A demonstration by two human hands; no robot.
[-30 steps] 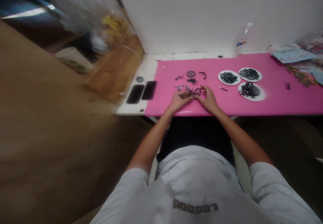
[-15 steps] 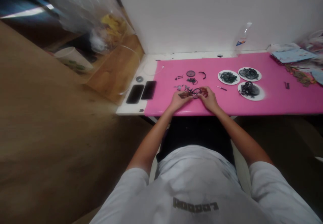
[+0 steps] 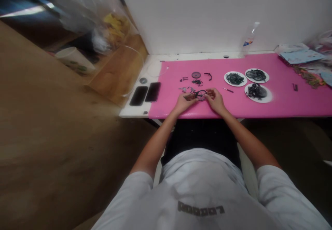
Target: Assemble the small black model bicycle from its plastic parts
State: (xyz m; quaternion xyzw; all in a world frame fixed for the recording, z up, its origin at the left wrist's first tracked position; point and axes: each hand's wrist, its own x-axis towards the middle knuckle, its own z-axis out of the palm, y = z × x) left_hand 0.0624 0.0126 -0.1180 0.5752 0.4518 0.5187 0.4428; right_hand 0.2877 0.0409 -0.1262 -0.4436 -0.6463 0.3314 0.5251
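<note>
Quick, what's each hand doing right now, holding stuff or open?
Left hand: closed, holding the dark frame piece.
Right hand: at the spoked wheel; can't tell if it's gripping.

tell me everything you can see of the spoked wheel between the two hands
The spoked wheel is small, round and dark, with a thin rim and fine spokes; pink shows between them. It looks like plastic, though blur makes that uncertain. Its broad face shows to the camera, near the front edge of the pink mat. The left hand is at its left and the right hand at its right rim. Its exact tilt and whether it touches the mat cannot be told.
</note>
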